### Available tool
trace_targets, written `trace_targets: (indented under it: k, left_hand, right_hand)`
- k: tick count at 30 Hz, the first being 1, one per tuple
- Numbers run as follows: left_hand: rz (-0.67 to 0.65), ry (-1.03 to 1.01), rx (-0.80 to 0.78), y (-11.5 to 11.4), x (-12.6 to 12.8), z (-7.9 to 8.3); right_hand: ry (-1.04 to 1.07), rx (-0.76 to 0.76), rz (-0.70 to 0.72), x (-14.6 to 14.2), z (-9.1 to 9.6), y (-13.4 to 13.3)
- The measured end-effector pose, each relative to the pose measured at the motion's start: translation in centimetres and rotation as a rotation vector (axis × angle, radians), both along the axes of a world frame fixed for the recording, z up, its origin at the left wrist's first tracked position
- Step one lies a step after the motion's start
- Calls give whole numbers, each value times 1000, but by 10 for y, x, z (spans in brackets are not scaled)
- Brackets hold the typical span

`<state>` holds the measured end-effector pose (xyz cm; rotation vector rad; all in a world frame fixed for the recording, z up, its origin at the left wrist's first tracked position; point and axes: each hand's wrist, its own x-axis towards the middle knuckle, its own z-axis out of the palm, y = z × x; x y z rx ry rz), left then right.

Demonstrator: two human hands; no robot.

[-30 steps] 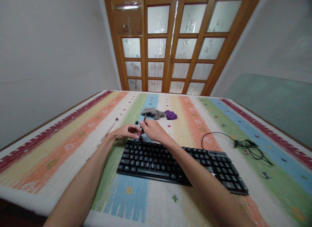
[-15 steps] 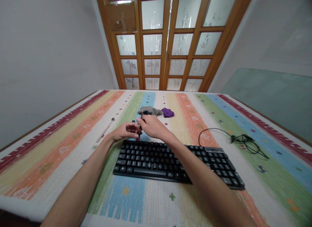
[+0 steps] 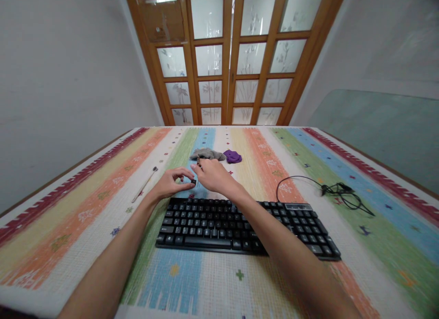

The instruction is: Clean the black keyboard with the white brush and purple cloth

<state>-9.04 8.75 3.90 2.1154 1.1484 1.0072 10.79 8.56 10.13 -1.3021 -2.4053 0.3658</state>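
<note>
A black keyboard lies on the striped tablecloth in front of me. Both hands meet just beyond its far left corner. My left hand has its fingers curled, its fingertips pinching a small black piece, probably a keycap. My right hand is closed around a thin tool whose tip sticks up above the fingers. The two hands nearly touch each other.
A grey cloth and a purple cloth lie beyond my hands. A thin stick-like tool rests to the left. The keyboard's black cable is coiled at the right. Wooden glazed doors stand behind the table.
The view has tilted a little, so everything sits slightly lower and further left. My left fingers have lifted into a pinch on the small black piece. My right hand stays closed on the tool.
</note>
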Motion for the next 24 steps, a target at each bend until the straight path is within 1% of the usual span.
trace_targets:
  k: [3, 5, 8, 11, 14, 17, 24]
  left_hand:
    - [55, 58, 101, 3, -4, -4]
    - [136, 128, 170, 7, -7, -10]
    - [292, 236, 281, 15, -11, -23]
    - [396, 329, 325, 26, -13, -35]
    - [427, 364, 325, 36, -14, -44]
    - [438, 381, 319, 42, -15, -48]
    - [454, 394, 296, 44, -17, -54]
  right_hand:
    - [-8, 2, -21, 2, -1, 2]
    - [-13, 1, -27, 4, 0, 3]
    - [-5, 0, -19, 6, 1, 4]
    - [-5, -1, -2, 7, 3, 4]
    - [-14, 0, 5, 7, 4, 3]
    - [-7, 14, 7, 7, 4, 3]
    - [8, 9, 56, 9, 8, 0]
